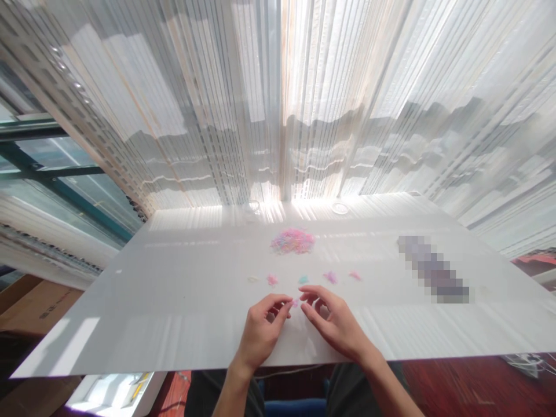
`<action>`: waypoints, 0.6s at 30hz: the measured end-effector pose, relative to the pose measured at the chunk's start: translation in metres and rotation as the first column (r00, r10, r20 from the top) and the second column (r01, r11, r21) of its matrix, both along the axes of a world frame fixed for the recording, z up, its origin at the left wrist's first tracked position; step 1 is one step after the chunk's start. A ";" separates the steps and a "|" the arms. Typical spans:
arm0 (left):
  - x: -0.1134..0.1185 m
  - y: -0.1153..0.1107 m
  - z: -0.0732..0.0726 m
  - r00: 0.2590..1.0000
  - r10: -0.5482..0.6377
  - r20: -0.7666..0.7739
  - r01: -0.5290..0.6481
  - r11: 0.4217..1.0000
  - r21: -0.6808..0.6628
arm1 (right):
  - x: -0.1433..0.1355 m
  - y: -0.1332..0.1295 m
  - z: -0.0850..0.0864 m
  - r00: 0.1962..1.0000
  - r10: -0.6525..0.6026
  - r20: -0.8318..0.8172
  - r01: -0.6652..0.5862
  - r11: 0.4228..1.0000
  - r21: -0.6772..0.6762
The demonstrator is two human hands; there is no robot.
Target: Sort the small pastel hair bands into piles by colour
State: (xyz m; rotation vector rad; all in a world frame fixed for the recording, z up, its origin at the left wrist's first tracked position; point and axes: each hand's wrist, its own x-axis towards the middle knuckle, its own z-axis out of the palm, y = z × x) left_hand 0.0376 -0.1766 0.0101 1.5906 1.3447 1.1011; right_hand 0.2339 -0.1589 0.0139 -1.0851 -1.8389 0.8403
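My left hand [263,324] is over the front middle of the white table [182,318], thumb and index finger pinched together at a small pink-purple piece [295,303]. What exactly this piece is, I cannot make out. Just to its right, my right hand [332,321] has its thumb and index finger apart, curved toward the piece. Beyond the hands lies a row of little heaps: a pale one [253,279], a pink one [271,280], a teal one [303,279], a purple one [330,277] and a pink one at the right end [355,275].
A larger heap of mixed pastel bits [293,241] lies farther back. A clear round lid or dish [340,208] stands near the curtain [269,116]. A blurred-out object [434,269] is on the right. A cardboard box [39,304] sits left of the table.
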 end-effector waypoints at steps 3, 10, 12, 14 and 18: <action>-0.004 -0.001 -0.002 0.999 -0.032 0.000 0.032 0.999 -0.005 | -0.009 -0.007 -0.007 0.999 -0.014 -0.050 0.015 1.000 0.003; -0.005 -0.001 0.000 0.997 -0.073 -0.007 0.073 0.997 0.034 | -0.014 -0.008 -0.009 0.999 0.000 -0.054 0.000 1.000 0.005; -0.005 -0.002 0.000 0.997 -0.078 -0.014 0.079 0.996 0.043 | -0.013 -0.009 -0.010 0.999 -0.002 -0.048 0.002 1.000 -0.001; -0.005 -0.002 -0.001 0.996 -0.082 -0.017 0.083 0.995 0.050 | -0.012 -0.009 -0.012 0.999 -0.010 -0.045 0.010 1.000 -0.003; -0.005 -0.001 -0.004 0.997 -0.080 -0.016 0.081 0.995 0.061 | -0.011 -0.008 -0.014 0.999 -0.022 -0.041 0.022 1.000 -0.007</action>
